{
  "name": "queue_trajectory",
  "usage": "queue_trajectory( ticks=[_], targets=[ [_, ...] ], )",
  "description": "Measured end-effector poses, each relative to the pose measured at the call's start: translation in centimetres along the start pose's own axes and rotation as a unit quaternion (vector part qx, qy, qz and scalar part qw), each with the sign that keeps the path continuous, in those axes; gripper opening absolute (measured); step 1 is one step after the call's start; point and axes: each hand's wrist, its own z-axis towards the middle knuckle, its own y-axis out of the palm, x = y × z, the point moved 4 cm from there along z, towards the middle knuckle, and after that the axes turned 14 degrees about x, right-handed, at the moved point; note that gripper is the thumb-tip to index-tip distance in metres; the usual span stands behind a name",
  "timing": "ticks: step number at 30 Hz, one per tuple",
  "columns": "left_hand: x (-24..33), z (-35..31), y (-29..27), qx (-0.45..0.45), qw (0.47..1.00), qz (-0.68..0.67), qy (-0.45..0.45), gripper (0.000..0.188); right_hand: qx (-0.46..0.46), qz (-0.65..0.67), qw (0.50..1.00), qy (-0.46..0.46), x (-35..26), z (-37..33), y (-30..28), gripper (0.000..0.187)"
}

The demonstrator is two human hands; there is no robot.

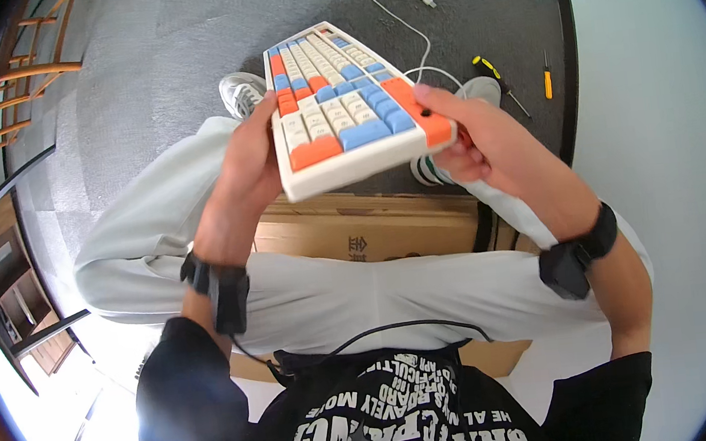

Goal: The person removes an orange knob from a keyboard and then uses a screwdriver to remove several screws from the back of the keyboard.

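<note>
The long keyboard with white plastic frame and cream, blue and orange keys (329,72) is in the air between the two hands, tilted, its keys facing up. The bare left hand (250,158) grips its left edge, with the thumb beside the orange keys; the fingers go behind, so I cannot tell how far they are bent. The bare right hand (486,133) pinches the right near corner, thumb on the orange end strip, fingers curled below. There is only the keyboard's thickness between thumb and fingers.

To hold it well, I think both hands should carry equal weight, because the far end has no visible support. The right thumb would be better on the frame than near the small black round part (426,113) of the strip.

About edges: below the keyboard's near end is the brown cardboard box (328,232), so lowering should be slow. Beyond the keyboard lies the thin white cable with plug (427,40); it passes behind, and its other end is hidden. To the keyboard's right are the yellow-and-black screwdriver (487,67) and the small yellow-handled screwdriver (548,84). A turn toward the keyboard's left, over the grey carpet (155,60), seems freer, if the grey shoe (243,92) just beside is avoided.
</note>
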Motion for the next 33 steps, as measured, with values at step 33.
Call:
queue_trajectory(
  ticks=[33],
  targets=[
    [1.8, -13.6, -1.3, -0.148, 0.971, 0.052, -0.183, 0.063, -0.008, 0.163, 0.972, 0.17, 6.2, -9.0, 5.4, 0.037]
  ],
)
